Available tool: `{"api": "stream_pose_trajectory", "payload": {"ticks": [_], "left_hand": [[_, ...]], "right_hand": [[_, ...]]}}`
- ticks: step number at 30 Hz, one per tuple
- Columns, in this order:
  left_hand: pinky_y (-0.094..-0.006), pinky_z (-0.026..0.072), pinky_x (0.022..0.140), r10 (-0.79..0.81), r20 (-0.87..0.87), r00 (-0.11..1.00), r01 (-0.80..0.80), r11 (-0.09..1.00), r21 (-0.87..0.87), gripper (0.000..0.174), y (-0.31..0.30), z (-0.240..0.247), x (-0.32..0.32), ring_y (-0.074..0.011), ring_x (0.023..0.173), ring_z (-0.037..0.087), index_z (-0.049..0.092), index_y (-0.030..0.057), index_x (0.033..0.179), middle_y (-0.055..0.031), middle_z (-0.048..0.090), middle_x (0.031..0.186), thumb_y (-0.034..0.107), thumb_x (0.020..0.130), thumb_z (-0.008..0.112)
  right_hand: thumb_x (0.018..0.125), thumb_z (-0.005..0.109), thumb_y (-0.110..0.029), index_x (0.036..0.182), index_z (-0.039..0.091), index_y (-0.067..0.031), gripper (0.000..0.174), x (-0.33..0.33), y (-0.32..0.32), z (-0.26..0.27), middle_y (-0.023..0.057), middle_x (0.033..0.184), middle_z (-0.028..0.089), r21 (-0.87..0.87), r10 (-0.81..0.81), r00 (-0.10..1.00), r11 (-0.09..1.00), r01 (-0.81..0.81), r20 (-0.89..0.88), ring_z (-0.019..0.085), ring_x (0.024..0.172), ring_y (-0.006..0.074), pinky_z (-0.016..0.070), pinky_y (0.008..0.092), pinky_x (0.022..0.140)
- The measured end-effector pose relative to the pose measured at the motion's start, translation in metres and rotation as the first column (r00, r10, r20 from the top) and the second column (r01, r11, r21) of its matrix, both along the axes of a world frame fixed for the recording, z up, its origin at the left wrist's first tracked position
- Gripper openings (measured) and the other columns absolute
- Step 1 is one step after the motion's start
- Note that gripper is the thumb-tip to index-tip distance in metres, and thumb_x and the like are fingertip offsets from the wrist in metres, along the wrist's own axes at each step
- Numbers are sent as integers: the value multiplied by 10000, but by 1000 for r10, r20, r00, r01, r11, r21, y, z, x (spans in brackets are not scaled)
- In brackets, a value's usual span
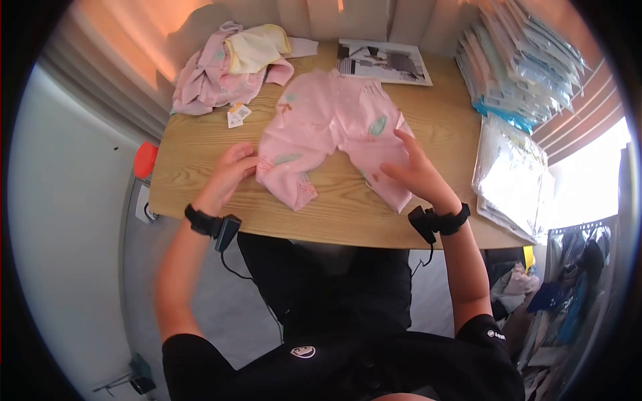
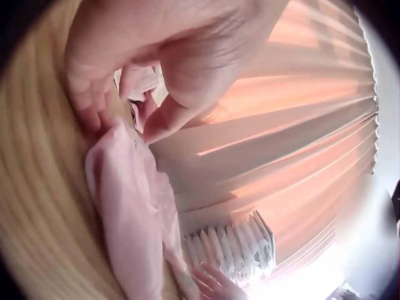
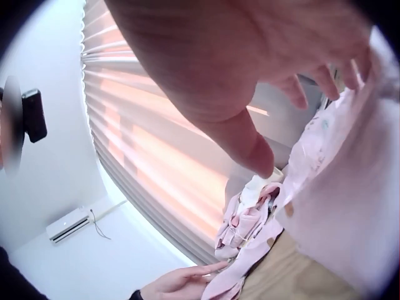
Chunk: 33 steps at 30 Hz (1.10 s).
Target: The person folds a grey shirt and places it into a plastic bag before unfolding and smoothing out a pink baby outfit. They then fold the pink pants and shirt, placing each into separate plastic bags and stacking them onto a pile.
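Observation:
A pair of pink baby trousers [image 1: 334, 110] with green and brown prints lies spread on the wooden table, its legs toward the person. At the outer edge of one leg is the left hand [image 1: 231, 175], its fingertips right at the cloth. In the left wrist view, the thumb [image 2: 165, 122] stands apart from the fingers beside the pink fabric [image 2: 134, 212]. Over the other leg's outer side lies the right hand [image 1: 424, 177], thumb spread away from the fingers. The right wrist view shows its thumb [image 3: 250, 150] extended above the trousers, with nothing pinched.
Pink garments [image 1: 217, 73] with a yellow-edged cloth [image 1: 257, 50] lie bunched at the back left, near small paper tags [image 1: 237, 115]. A black-and-white printed sheet [image 1: 384, 61] lies at the back. Bagged clothes [image 1: 521, 67] are stacked at the right, beside a clear package [image 1: 511, 170].

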<state>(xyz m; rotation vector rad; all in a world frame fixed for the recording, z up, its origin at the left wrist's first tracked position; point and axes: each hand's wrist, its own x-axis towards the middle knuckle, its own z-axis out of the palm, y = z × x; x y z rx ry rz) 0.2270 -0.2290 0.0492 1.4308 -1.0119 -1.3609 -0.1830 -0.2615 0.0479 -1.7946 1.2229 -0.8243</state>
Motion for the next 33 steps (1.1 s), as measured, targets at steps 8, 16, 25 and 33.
{"api": "stream_pose_trajectory", "payload": {"ticks": [8,16,25,33], "left_hand": [[-347,478,914,-21,-110,994,33,994,103,623,21,8,-24,-201,1127,564,330,41,1450,-111,552,1302,75,915,648],[-333,458,1008,-107,-459,882,171,980,101,704,30,0,-45,-186,1231,534,313,19,1474,-104,520,1368,-21,850,638],[-329,421,1038,-254,-360,898,251,966,-56,607,41,4,-36,-186,1221,530,425,-3,1421,-102,556,1325,12,854,641],[-244,409,598,-242,484,841,301,953,-47,192,84,42,-44,-61,682,491,563,-10,986,18,543,756,147,919,651]], "right_hand": [[749,767,-176,1422,414,-58,769,-11,22,2,222,1475,370,-91,-125,971,990,109,-203,338,1376,374,327,430,1122],[758,755,-106,1418,406,-27,750,-22,39,13,178,1155,580,87,-219,963,968,234,-156,600,790,184,515,312,742],[961,590,-77,1297,512,-11,351,-36,52,18,8,825,621,266,-114,945,963,30,305,566,736,46,459,205,675],[998,494,-57,1248,540,-27,255,-50,84,33,-24,878,600,626,-350,753,773,-104,558,513,687,2,384,157,588]]}}
